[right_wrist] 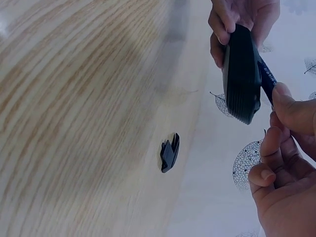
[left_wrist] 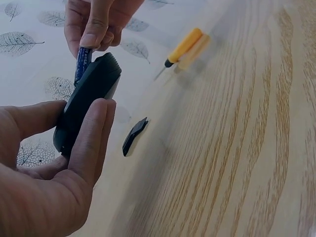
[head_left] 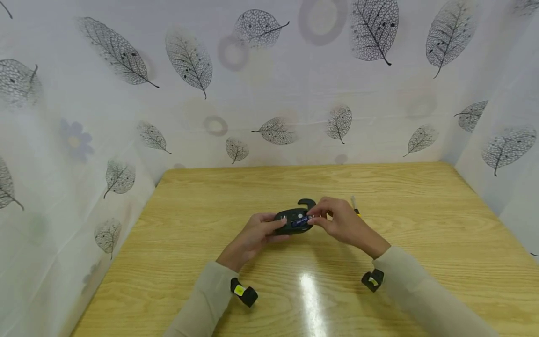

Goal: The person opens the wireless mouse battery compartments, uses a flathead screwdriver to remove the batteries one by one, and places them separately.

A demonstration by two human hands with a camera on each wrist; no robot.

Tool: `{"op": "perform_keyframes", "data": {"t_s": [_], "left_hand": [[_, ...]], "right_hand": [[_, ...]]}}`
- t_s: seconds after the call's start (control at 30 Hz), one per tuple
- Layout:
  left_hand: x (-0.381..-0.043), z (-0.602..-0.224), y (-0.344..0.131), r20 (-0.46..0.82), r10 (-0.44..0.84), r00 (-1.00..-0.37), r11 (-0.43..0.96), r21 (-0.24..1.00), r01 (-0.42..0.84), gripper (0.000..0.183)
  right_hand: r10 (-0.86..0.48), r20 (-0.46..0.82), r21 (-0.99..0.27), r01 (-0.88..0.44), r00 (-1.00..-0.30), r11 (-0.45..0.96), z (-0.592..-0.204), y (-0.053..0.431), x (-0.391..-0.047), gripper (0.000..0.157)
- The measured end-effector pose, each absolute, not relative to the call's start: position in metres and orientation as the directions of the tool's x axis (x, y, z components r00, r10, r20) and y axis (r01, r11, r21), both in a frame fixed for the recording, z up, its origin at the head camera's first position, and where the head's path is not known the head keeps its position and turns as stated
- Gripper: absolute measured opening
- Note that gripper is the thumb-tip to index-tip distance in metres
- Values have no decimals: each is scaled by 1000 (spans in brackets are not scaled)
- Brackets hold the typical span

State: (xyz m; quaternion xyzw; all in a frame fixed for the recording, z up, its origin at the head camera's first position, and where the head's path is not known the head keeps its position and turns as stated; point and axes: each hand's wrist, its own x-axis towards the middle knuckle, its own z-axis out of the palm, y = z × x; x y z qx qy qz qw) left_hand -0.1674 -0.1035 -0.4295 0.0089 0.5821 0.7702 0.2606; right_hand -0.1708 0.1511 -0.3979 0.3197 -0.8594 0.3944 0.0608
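My left hand (head_left: 256, 232) grips a black computer mouse (head_left: 290, 229), its underside turned up and its battery bay uncovered. Between the thumb and fingers of my right hand (head_left: 343, 223) is the end of a dark blue battery (head_left: 301, 222). In the left wrist view, the battery (left_wrist: 82, 64) slants out from the underside of the mouse (left_wrist: 91, 89), its lower end hidden behind the body. The right wrist view shows the battery (right_wrist: 267, 79) tilted against the mouse (right_wrist: 241, 74). Beyond them on the table lies a curved black battery cover (head_left: 309, 202).
A screwdriver (left_wrist: 185, 47) with a yellow handle lies on the wooden table (head_left: 189, 201), behind my right hand in the head view. A leaf-patterned white curtain (head_left: 269, 93) surrounds the back and sides of the table.
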Motion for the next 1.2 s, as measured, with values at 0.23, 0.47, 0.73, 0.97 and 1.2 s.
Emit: {"op": "perform_keyframes", "data": {"t_s": [0.23, 0.47, 0.73, 0.97, 1.2], "left_hand": [[-168, -430, -106, -297, 405, -865, -175, 903, -392, 43], [-168, -432, -110, -303, 387, -871, -151, 911, -385, 44], [-168, -432, -114, -311, 377, -872, -119, 918, -379, 47], [-167, -431, -117, -319, 379, -869, -112, 916, -385, 46], [-167, -433, -118, -321, 384, -866, -105, 916, -386, 48]], "right_hand": [[-485, 350, -641, -582, -802, 500, -393, 155, -173, 11], [-462, 373, -640, -583, -805, 500, -392, 160, -177, 9], [-424, 382, -623, -568, -821, 538, -389, 168, -182, 9], [-388, 352, -627, -523, -852, 577, -392, 179, -187, 8], [-349, 319, -636, -472, -881, 611, -395, 189, -191, 10]]}}
